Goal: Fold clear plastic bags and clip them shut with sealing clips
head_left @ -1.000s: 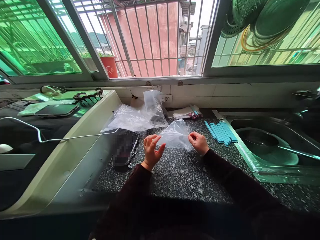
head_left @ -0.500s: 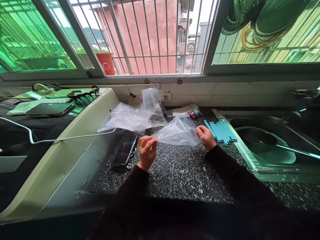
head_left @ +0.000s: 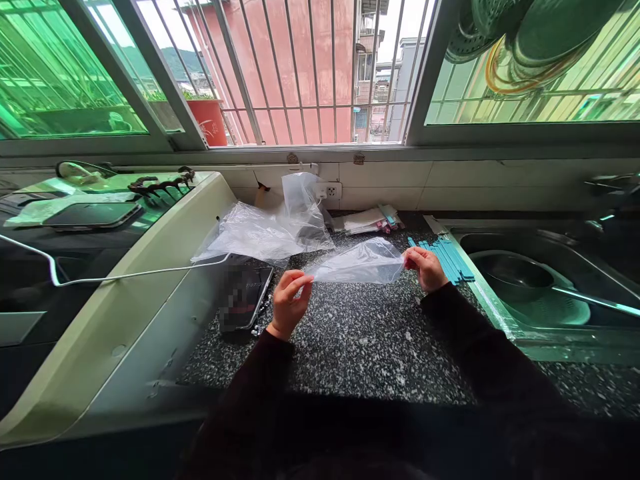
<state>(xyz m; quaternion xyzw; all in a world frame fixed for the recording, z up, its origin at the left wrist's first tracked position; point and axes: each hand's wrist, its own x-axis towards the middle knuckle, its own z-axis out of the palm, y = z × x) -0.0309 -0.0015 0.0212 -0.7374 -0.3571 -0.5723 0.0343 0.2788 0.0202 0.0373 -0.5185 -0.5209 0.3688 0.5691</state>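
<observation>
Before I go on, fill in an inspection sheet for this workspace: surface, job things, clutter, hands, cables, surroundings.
Surface: dark speckled countertop; no spill seen on the visible part.
Job things: clear plastic bag, stretched between the hands.
Clutter: crumpled clear plastic heap at the back left; phone left of the left hand; blue strips beside the sink, partly hidden by the right hand.
Hands: left hand pinches the bag's left end; right hand pinches its right end.
Cables: white cable crosses from the left to the heap; its end cannot be made out.
Surroundings: sink at right, holding a dark pan; wall socket and barred window behind.
</observation>
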